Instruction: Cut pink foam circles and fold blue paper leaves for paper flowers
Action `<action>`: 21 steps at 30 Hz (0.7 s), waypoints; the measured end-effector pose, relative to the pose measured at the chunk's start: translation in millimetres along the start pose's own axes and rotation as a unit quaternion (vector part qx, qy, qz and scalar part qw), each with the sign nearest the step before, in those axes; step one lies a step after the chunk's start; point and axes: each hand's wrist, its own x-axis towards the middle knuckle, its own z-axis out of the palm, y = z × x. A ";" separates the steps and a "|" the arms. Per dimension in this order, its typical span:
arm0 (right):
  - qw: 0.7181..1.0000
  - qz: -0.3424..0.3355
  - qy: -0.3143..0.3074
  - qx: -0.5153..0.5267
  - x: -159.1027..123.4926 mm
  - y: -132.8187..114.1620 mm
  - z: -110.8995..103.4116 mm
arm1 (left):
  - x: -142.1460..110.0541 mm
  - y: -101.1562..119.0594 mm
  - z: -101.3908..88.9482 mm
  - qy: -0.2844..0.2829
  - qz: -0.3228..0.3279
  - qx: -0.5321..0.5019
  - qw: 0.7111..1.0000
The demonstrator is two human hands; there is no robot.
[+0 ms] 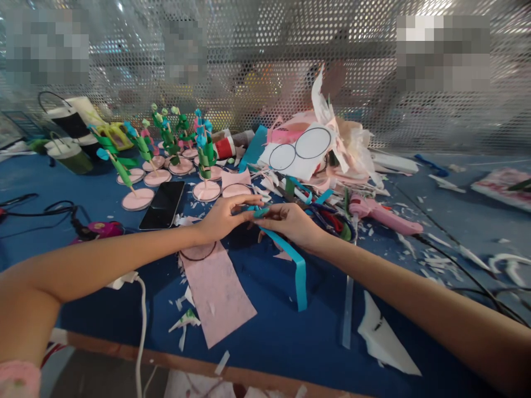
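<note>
Both hands meet over the middle of the blue table, their fingers pinched on one blue strip. My left hand (226, 218) grips the strip's upper end, where it looks folded or curled. My right hand (292, 221) pinches the same end from the other side. From there the blue strip (301, 276) runs down to the right and bends toward the table. Below my left hand lies a pink sheet (218, 298) with a dark curved line drawn on it. A black phone (163, 204) rests left of my left hand. The fingertips partly hide the strip's end.
Several paper flowers on pink round bases (139, 199) stand at the back left. A pink glue gun (385, 215) and scissors (327, 216) lie right. Behind are a scrap pile (348, 143) and a perforated metal panel (249, 72). A white cable (143, 326) crosses the front edge.
</note>
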 end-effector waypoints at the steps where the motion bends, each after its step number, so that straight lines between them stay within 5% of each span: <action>1: 1.000 0.002 -0.008 -0.013 -0.6 -0.1 -0.4 | 0.6 -0.3 -0.1 0.000 -0.002 -0.006 1.000; 10: 0.999 0.017 0.028 -0.031 -1.7 -1.6 1.5 | 4.5 -4.9 0.2 0.086 -0.024 -0.053 0.995; 21: 0.999 0.025 0.023 -0.039 -1.9 3.6 -0.4 | 5.6 -5.3 1.4 0.051 -0.066 -0.108 0.991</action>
